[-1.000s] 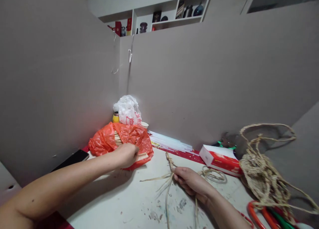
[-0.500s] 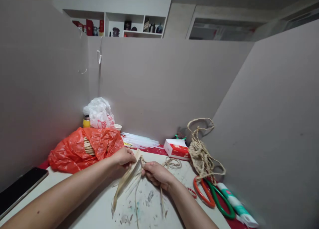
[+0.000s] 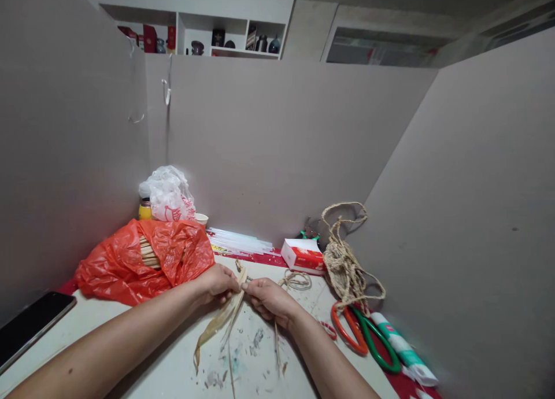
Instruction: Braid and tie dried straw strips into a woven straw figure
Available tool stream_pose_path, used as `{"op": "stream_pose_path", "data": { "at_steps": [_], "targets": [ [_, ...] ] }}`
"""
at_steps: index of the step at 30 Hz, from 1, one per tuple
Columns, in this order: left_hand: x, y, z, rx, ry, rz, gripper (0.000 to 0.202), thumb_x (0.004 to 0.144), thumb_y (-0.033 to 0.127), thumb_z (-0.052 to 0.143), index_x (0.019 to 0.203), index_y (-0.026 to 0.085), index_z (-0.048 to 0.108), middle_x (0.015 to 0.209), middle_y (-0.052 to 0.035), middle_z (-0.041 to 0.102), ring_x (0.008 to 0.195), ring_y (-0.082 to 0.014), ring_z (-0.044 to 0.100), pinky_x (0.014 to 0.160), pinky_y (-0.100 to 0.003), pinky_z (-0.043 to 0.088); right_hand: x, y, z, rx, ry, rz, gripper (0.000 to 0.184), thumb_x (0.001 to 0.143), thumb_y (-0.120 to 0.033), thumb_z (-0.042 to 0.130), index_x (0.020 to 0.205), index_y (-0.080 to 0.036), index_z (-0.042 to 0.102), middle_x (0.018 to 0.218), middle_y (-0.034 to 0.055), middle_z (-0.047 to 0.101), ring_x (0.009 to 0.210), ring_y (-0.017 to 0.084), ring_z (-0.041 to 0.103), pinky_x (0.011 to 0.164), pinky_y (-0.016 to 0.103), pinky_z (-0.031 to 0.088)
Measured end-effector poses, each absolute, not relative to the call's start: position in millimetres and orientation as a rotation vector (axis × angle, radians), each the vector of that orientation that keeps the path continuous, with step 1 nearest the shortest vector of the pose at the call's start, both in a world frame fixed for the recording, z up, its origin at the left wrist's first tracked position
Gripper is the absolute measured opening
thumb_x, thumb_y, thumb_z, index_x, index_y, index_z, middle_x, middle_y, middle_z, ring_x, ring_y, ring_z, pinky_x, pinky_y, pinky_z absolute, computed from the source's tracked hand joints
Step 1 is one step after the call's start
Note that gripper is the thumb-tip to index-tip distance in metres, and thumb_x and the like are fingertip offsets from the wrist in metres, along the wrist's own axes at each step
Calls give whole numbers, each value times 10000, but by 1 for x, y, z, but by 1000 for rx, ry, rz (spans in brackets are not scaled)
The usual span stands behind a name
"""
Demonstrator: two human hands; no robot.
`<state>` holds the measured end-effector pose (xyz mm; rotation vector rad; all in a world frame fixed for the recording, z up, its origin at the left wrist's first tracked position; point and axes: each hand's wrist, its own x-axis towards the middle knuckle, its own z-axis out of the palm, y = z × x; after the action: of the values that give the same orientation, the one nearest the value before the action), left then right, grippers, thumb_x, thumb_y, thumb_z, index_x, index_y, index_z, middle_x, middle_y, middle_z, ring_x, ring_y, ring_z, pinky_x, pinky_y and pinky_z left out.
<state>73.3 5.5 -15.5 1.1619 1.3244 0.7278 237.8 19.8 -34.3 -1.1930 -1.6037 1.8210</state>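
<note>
My left hand [image 3: 219, 284] and my right hand [image 3: 269, 299] meet over the middle of the paint-stained white table [image 3: 130, 353], fingers pinched. Between them they hold a bunch of dry straw strips [image 3: 225, 318] whose loose ends trail down toward me across the table. The left hand pinches a broad pale strip at its top end; the right grips the thin strands beside it. Just left of my left hand lies an orange plastic bag [image 3: 130, 260] with a bundle of pale strips showing in its mouth.
A black phone [image 3: 30, 327] lies at the left edge. A white plastic bag [image 3: 167, 194], yellow jar and small cup stand in the back corner. A red-white box [image 3: 303, 254], a twine tangle [image 3: 344, 260], orange and green scissors [image 3: 364, 332] and a tube [image 3: 403, 350] lie right. Grey partitions enclose the table.
My left hand left the orange bag with a broad strip and joined my right hand at the bunch. The view swung right, showing the scissors and tube.
</note>
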Motion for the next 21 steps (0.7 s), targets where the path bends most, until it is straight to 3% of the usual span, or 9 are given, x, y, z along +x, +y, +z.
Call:
{"op": "stream_pose_path", "data": {
  "at_steps": [10,17,21],
  "targets": [
    [79,0,-20,1202,1333,801,142,588,138,598,530,164,471,348,69,427,299,-53,331,343,-183,252,234,18,-36,-1258,-1602,1730,234,726,-249,509,547,-191,369,367,-116,274,293,25,136,294,196,80],
    [80,-5,-26,1226,1294,881,116,584,124,570,547,164,468,373,71,445,343,-59,379,379,-183,292,230,18,-37,-1301,-1579,1670,213,708,-230,519,545,-187,389,373,-107,297,284,25,161,285,190,94],
    [78,-11,-9,1245,1128,1058,156,613,201,613,564,152,473,406,68,455,366,-46,396,391,-171,304,229,19,-37,-1332,-1584,1655,203,724,-288,552,581,-166,475,369,-106,292,277,24,153,283,195,87]
  ]
}}
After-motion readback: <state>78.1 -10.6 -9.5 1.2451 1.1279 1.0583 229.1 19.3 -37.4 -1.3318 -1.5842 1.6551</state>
